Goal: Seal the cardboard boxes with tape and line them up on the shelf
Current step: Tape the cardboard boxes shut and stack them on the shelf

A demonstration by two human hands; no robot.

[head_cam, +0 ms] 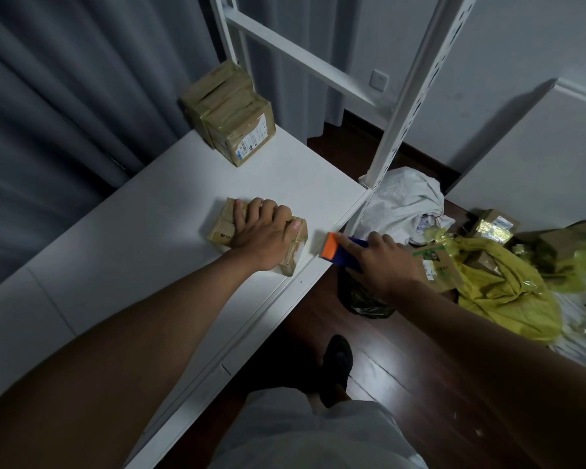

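Pressing down on a small cardboard box (257,235), the left hand (263,233) lies spread over its top, fingers (242,211) straight and splayed across the flaps while the thumb reaches toward the box's right end; the box sits on the white shelf (142,231) close to its front edge. Just right of those fingers, past the shelf's lip, the right hand (384,262) grips a blue and orange tape dispenser (344,250), fingers curled round its body with the index finger lying along the top, the orange end aimed at the box and near it but apart. Beyond the left fingertips, well away at the back of the shelf, a cluster of sealed boxes (232,120) stands packed together against the upright, glossy with tape, so part of the job looks finished. The box under the hand appears to carry some tape already, though whether it is fully sealed is hard to tell. Farther right of the dispenser, on the floor, more cardboard boxes (494,228) lie among yellow plastic bags (501,286) and a white bag (406,201), which suggests several rounds of sealing and lining up remain.
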